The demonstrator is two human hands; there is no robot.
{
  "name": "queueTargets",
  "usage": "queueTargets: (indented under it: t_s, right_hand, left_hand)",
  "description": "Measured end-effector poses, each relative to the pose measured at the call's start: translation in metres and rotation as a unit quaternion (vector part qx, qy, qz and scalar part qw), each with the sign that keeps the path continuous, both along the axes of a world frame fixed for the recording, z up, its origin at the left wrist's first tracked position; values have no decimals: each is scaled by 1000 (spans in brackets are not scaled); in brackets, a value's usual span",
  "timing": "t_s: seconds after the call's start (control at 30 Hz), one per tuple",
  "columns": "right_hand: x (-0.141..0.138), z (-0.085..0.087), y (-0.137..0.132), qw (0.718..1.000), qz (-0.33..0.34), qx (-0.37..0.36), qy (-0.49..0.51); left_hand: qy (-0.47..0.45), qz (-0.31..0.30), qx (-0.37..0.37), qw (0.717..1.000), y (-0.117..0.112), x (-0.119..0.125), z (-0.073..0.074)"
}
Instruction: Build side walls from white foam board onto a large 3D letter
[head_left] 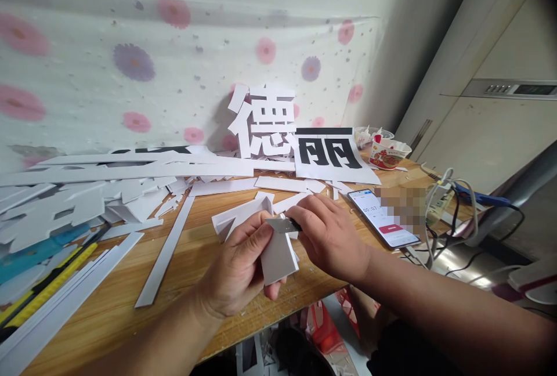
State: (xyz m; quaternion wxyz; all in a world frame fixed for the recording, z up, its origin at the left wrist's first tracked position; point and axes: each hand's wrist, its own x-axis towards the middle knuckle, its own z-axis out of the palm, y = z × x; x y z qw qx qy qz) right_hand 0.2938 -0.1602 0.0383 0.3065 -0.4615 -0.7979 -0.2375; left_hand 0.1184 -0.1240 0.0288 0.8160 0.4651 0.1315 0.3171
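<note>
Near the table's front edge, my left hand [232,268] is closed around a small white foam board piece [278,261], with the thumb near its top. My right hand [333,238] pinches a flat metal blade [279,225] with a dark end. The blade lies across the top edge of the piece, close to my left thumb. How far it cuts in, I cannot tell. Just behind my hands, an angled white foam board part [228,219] rests on the wooden table [195,260], partly hidden by my left hand.
A white raised character [261,123] leans against the flowered wall sheet [209,62], beside a printed paper character [337,158]. Foam strips and cutouts [52,213] crowd the left, with yellow-black tools [52,277]. A phone [383,219], tangled cables [439,213] and a paper bowl [389,152] are right.
</note>
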Motion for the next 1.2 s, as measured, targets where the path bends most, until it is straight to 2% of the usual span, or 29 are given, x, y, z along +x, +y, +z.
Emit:
queueTargets:
  t_s: [0.1, 0.2, 0.3, 0.37, 0.43, 0.53, 0.6, 0.73, 0.87, 0.97, 1.03, 1.07, 1.1, 1.13, 1.2]
  right_hand:
    - [1, -1, 4, 1000, -18, -16, 1]
    - [12, -3, 15, 990, -105, -96, 15]
    - [35, -8, 30, 941, -239, -235, 48]
    - [52, -13, 40, 911, -278, -300, 56]
    - [68, -19, 48, 896, -287, -336, 55]
    - [82, -29, 56, 875, -304, -374, 52]
    - [88, -35, 61, 863, -320, -388, 52]
    - [94, -40, 67, 855, -333, -394, 58]
    - [87, -26, 61, 880, -304, -356, 74]
    - [66, -7, 44, 911, -251, -313, 96]
    - [46, 3, 30, 928, -154, -309, 141]
    - [36, 6, 23, 927, -59, -315, 195]
    - [27, 8, 17, 914, 31, -327, 237]
    - [19, 8, 12, 905, 85, -326, 262]
    - [9, 7, 6, 904, 106, -309, 275]
  left_hand:
    - [6, -16, -6, 1000, -2, 0, 0]
    - [31, -21, 4, 999, -3, -1, 2]
    - [70, 6, 40, 997, 0, -4, 7]
    - [88, 43, 71, 993, 6, -7, 12]
    - [87, 110, 100, 985, 15, -11, 17]
    - [96, 218, 169, 956, 29, -17, 21]
    - [140, 263, 233, 926, 36, -20, 20]
    - [263, 277, 327, 864, 43, -21, 14]
    - [300, 263, 343, 851, 41, -18, 12]
    - [308, 252, 340, 852, 39, -16, 12]
    - [324, 236, 360, 842, 37, -15, 10]
    - [335, 229, 379, 832, 36, -15, 8]
    - [346, 220, 400, 820, 35, -15, 6]
    - [355, 211, 423, 806, 34, -15, 3]
    - [364, 192, 466, 783, 34, -16, -1]
